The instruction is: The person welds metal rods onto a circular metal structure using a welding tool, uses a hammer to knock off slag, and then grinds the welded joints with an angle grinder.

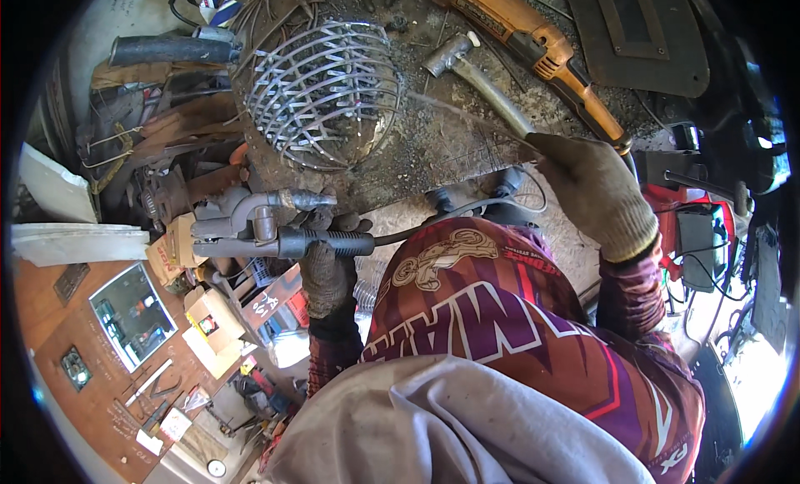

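Head view: a welding clamp (293, 243) is held by its ribbed black handle in the left grip (326, 277), fingers wrapped around; its long axis is set left to right, with the cable (404, 233) led off to the right. By the right grip (587, 186), closed at the fingertips, a thin rod (471, 116) appears to be pinched near one end and is pointed left and ahead. The metal-strip ball (333, 92) is found on the surface (442, 147), straight ahead of the left grip, which is nearer, and left-ahead of the right. A hammer (492, 91) is seen just ahead of the right grip, handle end towards it. Hidden: the right fingertips, by the glove's back. Whether the ball is touched by the blurred rod tip, or anything is clamped by the holder, cannot be told.
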`<act>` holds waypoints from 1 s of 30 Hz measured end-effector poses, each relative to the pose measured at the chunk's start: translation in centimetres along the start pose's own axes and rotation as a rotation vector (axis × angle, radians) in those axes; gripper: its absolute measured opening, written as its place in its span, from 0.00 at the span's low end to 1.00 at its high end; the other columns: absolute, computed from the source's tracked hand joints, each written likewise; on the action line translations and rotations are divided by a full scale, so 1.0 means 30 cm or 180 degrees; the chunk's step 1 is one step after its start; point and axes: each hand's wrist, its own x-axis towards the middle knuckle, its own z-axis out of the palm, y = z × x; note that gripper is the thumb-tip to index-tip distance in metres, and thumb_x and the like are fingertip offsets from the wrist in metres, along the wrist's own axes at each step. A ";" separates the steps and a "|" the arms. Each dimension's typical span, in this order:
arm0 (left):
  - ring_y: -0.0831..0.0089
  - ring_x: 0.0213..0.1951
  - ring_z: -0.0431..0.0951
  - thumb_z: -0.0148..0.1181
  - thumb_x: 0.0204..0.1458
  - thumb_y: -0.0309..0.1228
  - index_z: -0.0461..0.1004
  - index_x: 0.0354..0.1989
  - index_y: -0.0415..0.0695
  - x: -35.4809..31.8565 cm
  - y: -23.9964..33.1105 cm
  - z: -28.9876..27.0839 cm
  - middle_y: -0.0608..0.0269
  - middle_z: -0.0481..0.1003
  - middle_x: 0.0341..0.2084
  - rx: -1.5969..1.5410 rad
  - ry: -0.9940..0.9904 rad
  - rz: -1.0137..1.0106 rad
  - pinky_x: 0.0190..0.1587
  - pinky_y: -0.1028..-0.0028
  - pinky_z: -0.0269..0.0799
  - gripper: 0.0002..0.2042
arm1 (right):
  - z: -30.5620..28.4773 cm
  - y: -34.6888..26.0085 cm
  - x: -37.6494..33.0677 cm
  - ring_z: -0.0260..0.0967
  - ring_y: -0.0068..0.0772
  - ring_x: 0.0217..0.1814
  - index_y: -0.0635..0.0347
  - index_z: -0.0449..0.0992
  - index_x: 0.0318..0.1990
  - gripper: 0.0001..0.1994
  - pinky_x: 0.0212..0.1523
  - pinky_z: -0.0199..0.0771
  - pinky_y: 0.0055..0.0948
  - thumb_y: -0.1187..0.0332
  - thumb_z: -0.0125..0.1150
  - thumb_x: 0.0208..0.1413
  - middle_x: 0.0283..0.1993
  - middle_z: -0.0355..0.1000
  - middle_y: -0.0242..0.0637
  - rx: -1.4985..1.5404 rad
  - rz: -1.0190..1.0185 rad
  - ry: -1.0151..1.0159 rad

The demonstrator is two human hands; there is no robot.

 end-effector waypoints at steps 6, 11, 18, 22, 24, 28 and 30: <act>0.55 0.48 0.83 0.72 0.54 0.52 0.69 0.65 0.43 -0.063 0.047 0.056 0.51 0.80 0.49 0.0109 0.0238 -0.0238 0.56 0.45 0.79 0.36 | 0.017 0.048 -0.042 0.80 0.56 0.48 0.60 0.80 0.56 0.17 0.49 0.80 0.46 0.66 0.56 0.64 0.43 0.81 0.54 0.0494 -0.0090 -0.0453; 0.54 0.51 0.82 0.71 0.55 0.51 0.69 0.64 0.41 -0.087 0.037 0.052 0.50 0.79 0.51 -0.0012 0.0288 -0.0390 0.56 0.46 0.79 0.35 | 0.071 0.023 -0.024 0.78 0.58 0.49 0.60 0.77 0.59 0.18 0.50 0.79 0.48 0.67 0.54 0.63 0.47 0.80 0.55 0.0940 -0.0187 -0.0551; 0.53 0.52 0.82 0.72 0.55 0.49 0.69 0.64 0.41 -0.084 0.036 0.111 0.50 0.80 0.49 -0.0052 0.0305 -0.0350 0.54 0.49 0.81 0.34 | 0.109 0.025 0.002 0.78 0.57 0.52 0.60 0.74 0.63 0.21 0.52 0.78 0.46 0.70 0.55 0.63 0.48 0.79 0.57 0.0825 -0.0166 -0.0724; 0.53 0.52 0.82 0.72 0.54 0.50 0.69 0.64 0.42 -0.084 0.025 0.110 0.50 0.80 0.50 0.0004 0.0275 -0.0240 0.53 0.50 0.81 0.35 | 0.123 0.008 0.009 0.78 0.57 0.50 0.59 0.74 0.63 0.21 0.51 0.78 0.47 0.70 0.54 0.63 0.47 0.79 0.58 0.0696 -0.0284 -0.0501; 0.52 0.51 0.82 0.73 0.54 0.51 0.70 0.63 0.43 -0.084 0.019 0.111 0.50 0.81 0.49 -0.0111 0.0302 -0.0370 0.52 0.50 0.82 0.34 | 0.119 -0.009 0.021 0.78 0.58 0.49 0.59 0.73 0.63 0.21 0.50 0.78 0.48 0.70 0.55 0.63 0.46 0.79 0.57 0.0627 -0.0470 -0.0259; 0.51 0.49 0.83 0.72 0.54 0.52 0.70 0.62 0.44 -0.075 0.013 0.130 0.49 0.81 0.47 -0.0167 0.0305 -0.0297 0.52 0.51 0.82 0.33 | 0.110 -0.045 0.073 0.79 0.58 0.47 0.58 0.74 0.62 0.19 0.47 0.79 0.50 0.69 0.55 0.63 0.43 0.79 0.56 0.0224 -0.0210 -0.0619; 0.50 0.46 0.84 0.72 0.55 0.51 0.71 0.62 0.45 -0.076 0.002 0.139 0.50 0.82 0.45 -0.0167 0.0454 -0.0106 0.51 0.51 0.82 0.32 | 0.109 -0.051 0.096 0.79 0.58 0.46 0.57 0.74 0.61 0.19 0.46 0.79 0.51 0.69 0.55 0.63 0.41 0.79 0.55 0.0139 -0.0241 -0.0582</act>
